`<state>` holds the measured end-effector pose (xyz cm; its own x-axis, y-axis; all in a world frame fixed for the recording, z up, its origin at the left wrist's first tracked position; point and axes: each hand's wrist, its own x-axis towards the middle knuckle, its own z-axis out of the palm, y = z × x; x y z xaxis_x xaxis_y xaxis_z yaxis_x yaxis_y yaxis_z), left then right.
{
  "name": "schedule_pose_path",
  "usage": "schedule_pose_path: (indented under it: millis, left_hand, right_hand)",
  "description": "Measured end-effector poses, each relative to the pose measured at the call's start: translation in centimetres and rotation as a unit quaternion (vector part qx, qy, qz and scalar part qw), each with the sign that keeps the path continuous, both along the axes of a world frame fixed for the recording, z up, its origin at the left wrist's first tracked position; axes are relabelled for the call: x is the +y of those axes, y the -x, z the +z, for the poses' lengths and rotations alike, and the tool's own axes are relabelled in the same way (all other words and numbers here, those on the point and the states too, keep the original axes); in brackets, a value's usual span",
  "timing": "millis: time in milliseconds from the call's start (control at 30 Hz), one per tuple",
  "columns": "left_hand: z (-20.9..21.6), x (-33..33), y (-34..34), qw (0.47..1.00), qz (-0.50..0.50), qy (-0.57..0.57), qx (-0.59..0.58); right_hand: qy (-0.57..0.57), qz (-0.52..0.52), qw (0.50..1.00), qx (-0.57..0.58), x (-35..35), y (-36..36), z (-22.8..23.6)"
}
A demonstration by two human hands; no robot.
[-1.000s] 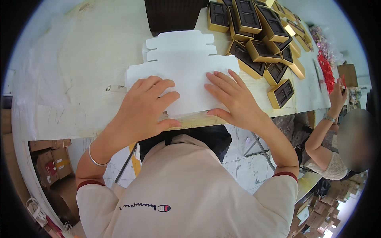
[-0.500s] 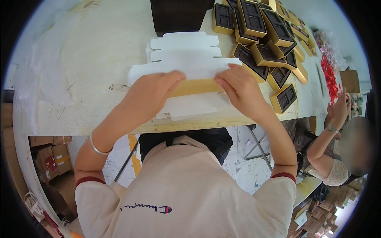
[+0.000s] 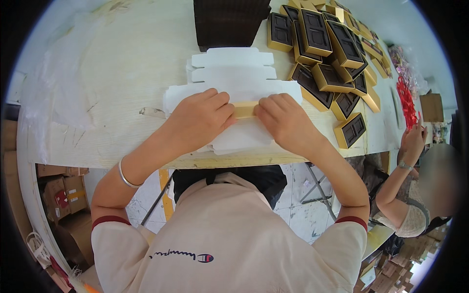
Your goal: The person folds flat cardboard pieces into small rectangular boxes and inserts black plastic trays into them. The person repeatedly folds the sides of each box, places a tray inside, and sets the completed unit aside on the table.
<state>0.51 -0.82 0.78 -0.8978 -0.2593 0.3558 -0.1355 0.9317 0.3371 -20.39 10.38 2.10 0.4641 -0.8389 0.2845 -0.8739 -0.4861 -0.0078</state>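
White card [image 3: 249, 90] at twelve o'clock is, I judge from my console, only part-folded: one gold fold [image 3: 244, 110] is up, left hand [image 3: 207, 115] and right hand [image 3: 283, 118] curling their fingers around it, apparently pinching, while the far flaps [image 3: 232, 60] lie flat, unfolded.

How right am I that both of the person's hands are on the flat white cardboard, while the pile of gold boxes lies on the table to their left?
One thing is off: the pile of gold boxes lies to the person's right, as the head view shows. The left hand and right hand are indeed on the white cardboard.
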Motion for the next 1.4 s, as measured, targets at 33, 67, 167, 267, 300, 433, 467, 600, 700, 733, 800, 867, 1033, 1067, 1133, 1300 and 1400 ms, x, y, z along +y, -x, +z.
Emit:
schedule_pose_path:
  millis: [33, 67, 167, 267, 300, 433, 467, 600, 700, 733, 800, 867, 1033, 1067, 1133, 1300, 1400]
  left_hand:
    - [-0.1, -0.2, 0.1, 1.0, -0.003, 0.005, -0.006]
    - [0.1, -0.7, 0.4, 0.999, 0.014, -0.018, -0.04]
    - [0.7, -2.2, 1.5, 0.991, 0.053, -0.036, -0.121]
    - [0.7, -2.5, 1.9, 0.991, 0.072, 0.064, -0.098]
    - [1.1, -1.9, 1.9, 0.991, 0.078, 0.102, -0.046]
    - [4.1, 1.7, -0.7, 0.99, 0.112, 0.029, 0.086]
    - [4.3, 2.6, -1.3, 0.986, 0.105, -0.094, 0.088]
    - [2.3, 4.2, -1.5, 0.884, 0.06, -0.432, 0.171]
    - [1.5, 3.5, -0.9, 0.818, 0.083, -0.541, 0.179]
    - [1.7, 2.6, -1.0, 0.829, 0.092, -0.537, 0.128]
    - [2.6, 0.6, -1.1, 0.844, 0.109, -0.525, 0.023]
    - [3.1, -1.0, -1.0, 0.85, 0.073, -0.521, 0.004]
    - [2.8, -3.6, 1.2, 0.883, -0.027, -0.463, -0.066]
    - [2.7, -3.5, 1.6, 0.888, -0.051, -0.449, -0.089]
    - [3.0, -2.7, 2.9, 0.907, -0.038, -0.389, -0.155]
    - [0.7, -2.0, 3.0, 0.997, -0.036, 0.061, 0.013]
    - [1.5, -0.3, 2.3, 0.996, 0.041, 0.0, 0.078]
  right_hand:
    - [-0.028, -0.011, 0.999, -0.039, -0.4, 0.1, 0.2]
    - [-0.065, -0.029, 0.996, -0.057, -1.1, 0.4, 0.2]
    - [-0.129, -0.066, 0.977, -0.155, -3.5, 0.6, 0.3]
    - [-0.142, -0.062, 0.985, -0.072, -4.2, 0.0, 0.9]
    - [-0.139, -0.07, 0.985, -0.074, -4.1, 0.0, 1.1]
    - [-0.074, -0.136, 0.98, -0.126, -2.1, -1.2, 4.6]
    - [-0.047, -0.161, 0.974, -0.15, -1.2, -1.8, 5.5]
    - [0.039, -0.138, 0.982, -0.124, 1.6, -6.2, 4.2]
    - [-0.096, -0.041, 0.966, -0.238, 2.4, -6.9, 3.5]
    - [-0.067, -0.023, 0.968, -0.239, 2.9, -6.6, 3.8]
    - [-0.007, 0.01, 0.97, -0.241, 4.1, -5.3, 4.4]
    - [0.061, -0.01, 0.989, -0.135, 5.4, -2.9, 4.0]
    - [0.124, 0.015, 0.991, 0.046, 6.9, -1.4, 0.7]
    - [0.091, -0.002, 0.996, -0.002, 7.0, -1.4, 0.6]
    - [0.028, -0.032, 0.994, -0.102, 6.0, -2.1, 1.1]
    - [-0.073, -0.141, 0.964, -0.211, 2.0, -2.9, 0.4]
    - [-0.074, -0.158, 0.967, -0.187, 1.4, -2.8, -0.1]
